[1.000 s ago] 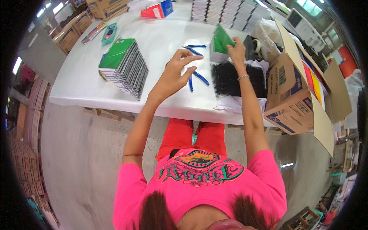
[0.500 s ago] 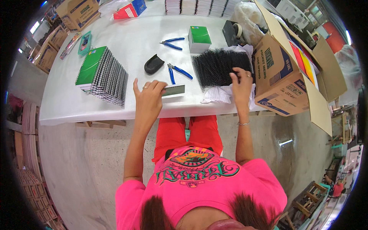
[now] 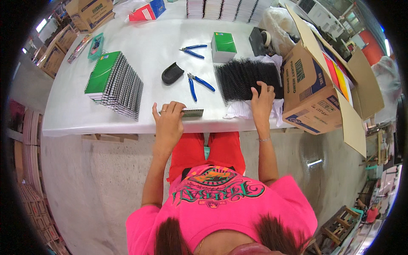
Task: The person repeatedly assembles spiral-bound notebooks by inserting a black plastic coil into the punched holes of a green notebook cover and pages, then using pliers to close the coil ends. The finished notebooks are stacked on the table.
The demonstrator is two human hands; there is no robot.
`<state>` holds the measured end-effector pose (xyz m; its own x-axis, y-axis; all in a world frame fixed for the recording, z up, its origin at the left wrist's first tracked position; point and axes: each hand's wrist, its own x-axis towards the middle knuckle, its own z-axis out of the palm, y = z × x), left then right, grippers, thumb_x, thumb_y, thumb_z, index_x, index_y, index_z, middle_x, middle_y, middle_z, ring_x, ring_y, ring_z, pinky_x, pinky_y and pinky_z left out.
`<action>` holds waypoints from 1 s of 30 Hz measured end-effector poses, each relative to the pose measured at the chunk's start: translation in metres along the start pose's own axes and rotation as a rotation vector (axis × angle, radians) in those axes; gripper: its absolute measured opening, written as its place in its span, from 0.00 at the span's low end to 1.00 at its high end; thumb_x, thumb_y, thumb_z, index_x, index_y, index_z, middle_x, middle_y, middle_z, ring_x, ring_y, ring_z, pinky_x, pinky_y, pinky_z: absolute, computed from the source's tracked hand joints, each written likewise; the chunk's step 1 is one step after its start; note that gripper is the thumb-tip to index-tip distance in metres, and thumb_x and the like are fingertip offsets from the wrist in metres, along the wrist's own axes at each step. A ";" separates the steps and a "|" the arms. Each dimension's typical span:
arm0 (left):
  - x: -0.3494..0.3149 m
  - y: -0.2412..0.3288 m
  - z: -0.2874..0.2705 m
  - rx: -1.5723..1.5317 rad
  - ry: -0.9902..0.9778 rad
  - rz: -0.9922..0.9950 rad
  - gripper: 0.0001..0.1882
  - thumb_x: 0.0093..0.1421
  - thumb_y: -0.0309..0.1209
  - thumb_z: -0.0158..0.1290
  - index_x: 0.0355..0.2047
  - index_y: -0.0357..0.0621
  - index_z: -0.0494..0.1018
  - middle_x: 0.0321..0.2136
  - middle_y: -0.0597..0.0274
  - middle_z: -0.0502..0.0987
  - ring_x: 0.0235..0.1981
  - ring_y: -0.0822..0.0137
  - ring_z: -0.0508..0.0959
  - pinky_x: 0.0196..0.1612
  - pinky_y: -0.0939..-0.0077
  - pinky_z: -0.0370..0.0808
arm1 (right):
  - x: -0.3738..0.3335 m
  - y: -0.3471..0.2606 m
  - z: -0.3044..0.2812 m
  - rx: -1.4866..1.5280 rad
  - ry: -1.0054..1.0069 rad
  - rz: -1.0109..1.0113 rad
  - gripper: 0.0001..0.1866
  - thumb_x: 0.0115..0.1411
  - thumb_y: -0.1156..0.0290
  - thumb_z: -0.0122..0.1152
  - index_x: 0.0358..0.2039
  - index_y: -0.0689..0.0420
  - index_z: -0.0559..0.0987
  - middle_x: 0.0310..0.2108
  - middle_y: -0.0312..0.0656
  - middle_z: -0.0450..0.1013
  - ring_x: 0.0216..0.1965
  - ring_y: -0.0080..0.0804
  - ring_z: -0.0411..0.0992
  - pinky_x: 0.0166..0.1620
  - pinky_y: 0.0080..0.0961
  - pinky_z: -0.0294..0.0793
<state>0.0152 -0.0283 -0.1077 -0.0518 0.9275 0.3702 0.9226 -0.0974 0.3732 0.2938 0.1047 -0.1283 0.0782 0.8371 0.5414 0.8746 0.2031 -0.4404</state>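
My left hand (image 3: pixel 169 121) is closed round a small memo pad (image 3: pixel 193 113), held on edge near the table's front edge. The pad's dark, greyish-green side shows to the right of my fingers. On the right, my right hand (image 3: pixel 262 100) has its fingers curled into a heap of black plastic binding coils (image 3: pixel 238 78), pinching at the coils on its near right side. The coils lie on crumpled white paper (image 3: pixel 240 109). Just beyond my left hand lie blue-handled cutting pliers (image 3: pixel 200 83) and a black, scoop-shaped piece (image 3: pixel 172 74).
Coil-bound green memo pads (image 3: pixel 114 87) stand stacked at left. A second pair of pliers (image 3: pixel 194 50) and a green-topped block of pads (image 3: pixel 224 46) lie farther back. An open cardboard box (image 3: pixel 312 80) and a tape dispenser (image 3: pixel 258 41) are at right. Bound books (image 3: pixel 221 9) line the back.
My left hand has drawn slightly nearer to me, and the pad has tipped more upright. My right hand has shifted slightly left and nearer, still at the coils.
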 end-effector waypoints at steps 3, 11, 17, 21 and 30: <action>-0.002 0.000 0.006 -0.013 0.018 -0.004 0.11 0.60 0.23 0.49 0.42 0.49 0.71 0.38 0.63 0.73 0.48 0.59 0.72 0.66 0.38 0.46 | -0.002 0.010 0.004 -0.040 -0.030 -0.031 0.16 0.59 0.67 0.63 0.46 0.59 0.76 0.44 0.52 0.68 0.46 0.52 0.68 0.48 0.43 0.69; -0.004 0.004 0.020 0.063 0.072 0.008 0.15 0.55 0.21 0.48 0.43 0.48 0.70 0.42 0.67 0.71 0.53 0.61 0.68 0.65 0.26 0.37 | 0.006 0.009 0.010 -0.118 -0.077 -0.032 0.10 0.58 0.70 0.63 0.39 0.56 0.76 0.39 0.45 0.71 0.43 0.47 0.72 0.44 0.42 0.70; -0.004 0.016 0.027 0.084 0.131 -0.051 0.16 0.52 0.22 0.48 0.43 0.49 0.69 0.45 0.63 0.68 0.58 0.59 0.65 0.65 0.26 0.35 | 0.013 0.013 0.012 -0.085 -0.085 0.014 0.09 0.58 0.68 0.63 0.37 0.56 0.76 0.36 0.43 0.72 0.40 0.45 0.73 0.43 0.42 0.70; -0.006 0.014 0.031 -0.012 0.120 -0.074 0.14 0.55 0.29 0.53 0.44 0.49 0.69 0.45 0.63 0.68 0.58 0.57 0.64 0.65 0.27 0.35 | 0.013 0.013 0.012 0.036 -0.070 0.080 0.09 0.59 0.67 0.61 0.37 0.58 0.76 0.35 0.44 0.73 0.39 0.43 0.73 0.42 0.40 0.71; 0.000 0.025 0.049 -0.043 0.290 -0.150 0.26 0.47 0.55 0.65 0.36 0.49 0.74 0.39 0.62 0.69 0.55 0.56 0.65 0.62 0.23 0.40 | 0.013 0.015 -0.001 0.770 -0.019 0.195 0.10 0.67 0.69 0.54 0.44 0.61 0.73 0.33 0.38 0.73 0.33 0.25 0.72 0.41 0.26 0.72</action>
<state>0.0568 -0.0132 -0.1402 -0.2980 0.7919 0.5330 0.8798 0.0112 0.4753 0.3086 0.1186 -0.1276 0.1819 0.9009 0.3942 0.2687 0.3401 -0.9012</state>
